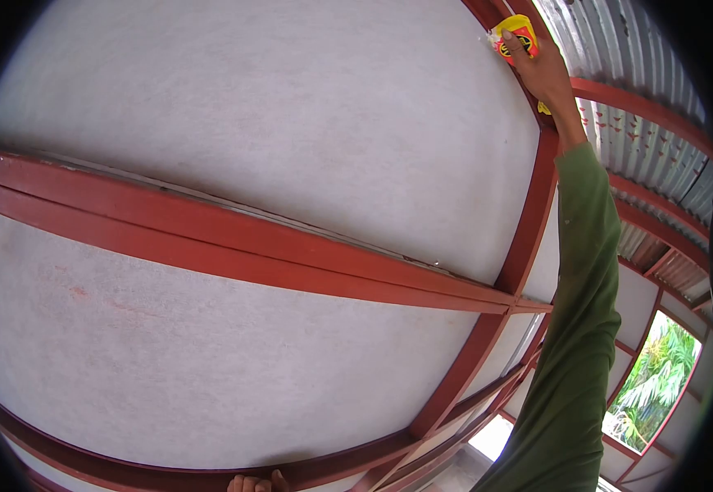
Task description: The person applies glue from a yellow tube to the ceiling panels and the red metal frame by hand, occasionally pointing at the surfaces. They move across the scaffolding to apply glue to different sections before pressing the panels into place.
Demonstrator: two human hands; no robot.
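High at the upper right, my right hand [543,72] is closed on a yellow and red packet [516,39] with black print, held against the red frame post [530,221] near the roof. The arm reaches up in a green sleeve. Down at the bottom edge, the fingers of my left hand [258,483] curl over the lower red beam [324,470]; the rest of that hand is out of view. Grey-white panels [291,123] fill the spaces between the beams.
A wide red beam [233,240] crosses the wall, with a narrow ledge along its upper edge. Corrugated metal roofing [635,49] on red rafters is at the upper right. A window opening [656,381] shows green foliage at the lower right.
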